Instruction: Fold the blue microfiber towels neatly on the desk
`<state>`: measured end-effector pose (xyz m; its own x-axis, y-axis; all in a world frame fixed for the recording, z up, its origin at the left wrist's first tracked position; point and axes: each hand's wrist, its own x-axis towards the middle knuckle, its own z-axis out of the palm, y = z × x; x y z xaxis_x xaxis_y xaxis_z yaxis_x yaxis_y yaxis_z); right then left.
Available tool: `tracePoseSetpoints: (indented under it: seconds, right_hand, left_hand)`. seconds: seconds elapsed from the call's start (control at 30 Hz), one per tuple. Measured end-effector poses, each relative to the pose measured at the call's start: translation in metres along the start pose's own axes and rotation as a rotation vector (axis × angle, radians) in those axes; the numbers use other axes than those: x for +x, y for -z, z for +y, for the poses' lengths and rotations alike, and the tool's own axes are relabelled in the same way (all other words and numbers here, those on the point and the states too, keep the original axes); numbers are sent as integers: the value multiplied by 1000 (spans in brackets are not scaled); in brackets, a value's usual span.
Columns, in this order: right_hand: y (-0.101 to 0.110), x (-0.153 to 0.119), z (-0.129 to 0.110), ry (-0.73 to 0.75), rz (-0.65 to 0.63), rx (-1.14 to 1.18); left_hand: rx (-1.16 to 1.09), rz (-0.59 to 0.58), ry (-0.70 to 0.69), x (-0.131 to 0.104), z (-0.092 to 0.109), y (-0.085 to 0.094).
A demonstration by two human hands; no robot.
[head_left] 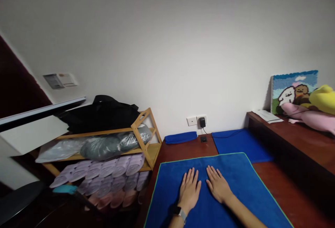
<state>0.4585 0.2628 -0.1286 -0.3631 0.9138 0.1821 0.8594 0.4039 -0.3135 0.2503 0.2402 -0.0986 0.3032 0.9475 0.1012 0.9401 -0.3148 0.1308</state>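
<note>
Cloth (pixel 206 203), deep blue with a thin green border, lies spread flat on a reddish-brown bench (pixel 284 181) and runs out of view at the bottom. Both hands rest palm down on it, side by side and slightly apart: the left hand (pixel 188 191), with a watch (pixel 180 213) at its wrist, and the right hand (pixel 219 187). Their fingers are released, stretched out straight over the fabric.

Beyond the cloth's far right corner lies a plain blue mat (pixel 239 144), partly overlapped by it; a rolled or folded blue bundle (pixel 180 137) sits against the pale wall (pixel 167 53). Above, a black plug (pixel 202 122) is in a wall socket, its cable trailing down.

To the right, a raised ledge carries papers (pixel 267 116), a pink plush toy (pixel 314 118), a yellow one (pixel 324 97) and a picture of two cartoon animals (pixel 295 92). On the left, a wooden rack (pixel 154 151) holds a black bag (pixel 102 118), plastic-wrapped bundles (pixel 104 147) and rows of lilac slippers (pixel 102 168).
</note>
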Motion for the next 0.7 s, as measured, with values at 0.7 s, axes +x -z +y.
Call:
tracePoseSetpoints:
  seconds: [0.7]
  right_hand:
    - [21,-111,-37,20,53,74]
  left_hand:
    - [-53,33,-11,-108,15,12]
